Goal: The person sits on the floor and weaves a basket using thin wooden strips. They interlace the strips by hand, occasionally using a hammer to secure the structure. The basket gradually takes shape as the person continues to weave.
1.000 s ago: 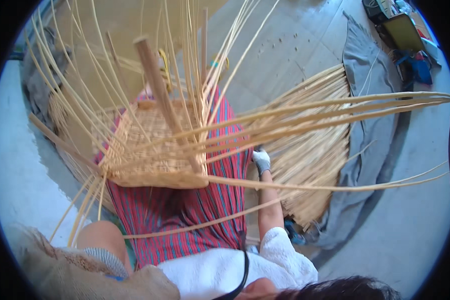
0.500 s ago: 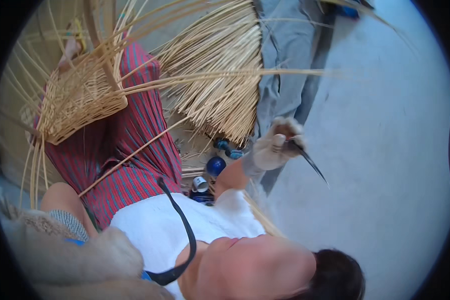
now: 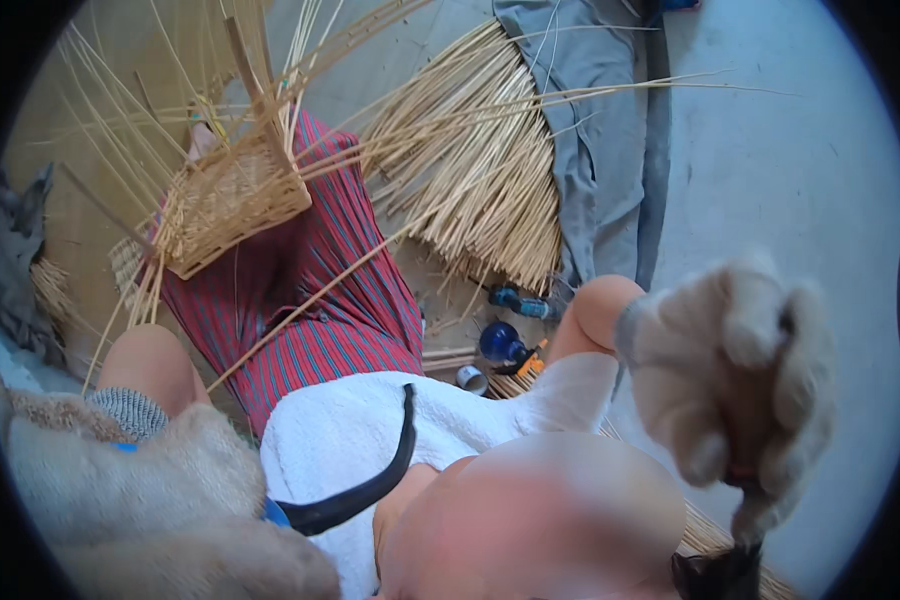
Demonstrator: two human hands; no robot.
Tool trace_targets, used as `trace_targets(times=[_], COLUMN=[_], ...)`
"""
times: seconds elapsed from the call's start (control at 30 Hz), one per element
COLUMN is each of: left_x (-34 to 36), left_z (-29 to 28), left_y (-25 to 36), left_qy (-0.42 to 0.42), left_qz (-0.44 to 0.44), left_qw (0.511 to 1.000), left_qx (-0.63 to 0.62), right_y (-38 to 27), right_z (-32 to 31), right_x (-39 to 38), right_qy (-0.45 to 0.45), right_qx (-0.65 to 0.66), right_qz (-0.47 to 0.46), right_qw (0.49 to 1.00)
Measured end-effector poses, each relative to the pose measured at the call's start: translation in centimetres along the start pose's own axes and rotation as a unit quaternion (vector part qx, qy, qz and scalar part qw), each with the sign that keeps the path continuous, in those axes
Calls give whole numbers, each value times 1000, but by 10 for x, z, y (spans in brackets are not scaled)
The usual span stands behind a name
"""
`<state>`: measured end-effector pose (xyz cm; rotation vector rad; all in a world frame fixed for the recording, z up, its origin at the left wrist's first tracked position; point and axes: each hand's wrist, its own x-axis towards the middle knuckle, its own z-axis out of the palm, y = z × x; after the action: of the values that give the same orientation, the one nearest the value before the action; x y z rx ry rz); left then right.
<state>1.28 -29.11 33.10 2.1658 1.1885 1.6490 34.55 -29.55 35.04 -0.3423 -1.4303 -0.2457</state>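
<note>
My left hand (image 3: 160, 485), in a pale work glove with a grey knitted cuff, is large and close at the lower left. Its fingers are folded, and what they hold is hidden; small bits of blue show beside them, near a black strap (image 3: 370, 490). Raised at the right, my gloved right hand (image 3: 735, 370) curls round a brownish handle (image 3: 755, 400), of which little shows. The pointed dark blade seen on it earlier is out of sight. Away from both hands, a part-woven wicker basket (image 3: 235, 205) with long loose canes rests over my knees on striped red cloth (image 3: 330, 320).
A thick bundle of cut canes (image 3: 490, 170) lies beyond my right knee, beside grey cloth (image 3: 595, 150). Near my right elbow are a blue ball-shaped thing (image 3: 500, 342), a teal-handled tool (image 3: 520, 302) and a small roll (image 3: 471, 379). Long canes reach far right.
My right hand has come up and nearer, from beside the grey cloth to the right foreground, and its blade has gone from view. The basket appears farther right as the view shifts.
</note>
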Motion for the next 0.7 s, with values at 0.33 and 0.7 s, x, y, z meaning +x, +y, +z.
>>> trace_targets(times=[0.33,0.7], left_x=[-18,-7], left_z=[6,28], left_y=[-4,-3], left_qy=[62,64], left_qz=[33,21], left_qw=[997,997], left_qx=[-22,-24], right_y=[-17,-8], right_z=[-63,25], right_x=[9,0], right_qy=[38,-155], right_qx=[166,33], right_qz=[-12,224], right_qw=[985,962])
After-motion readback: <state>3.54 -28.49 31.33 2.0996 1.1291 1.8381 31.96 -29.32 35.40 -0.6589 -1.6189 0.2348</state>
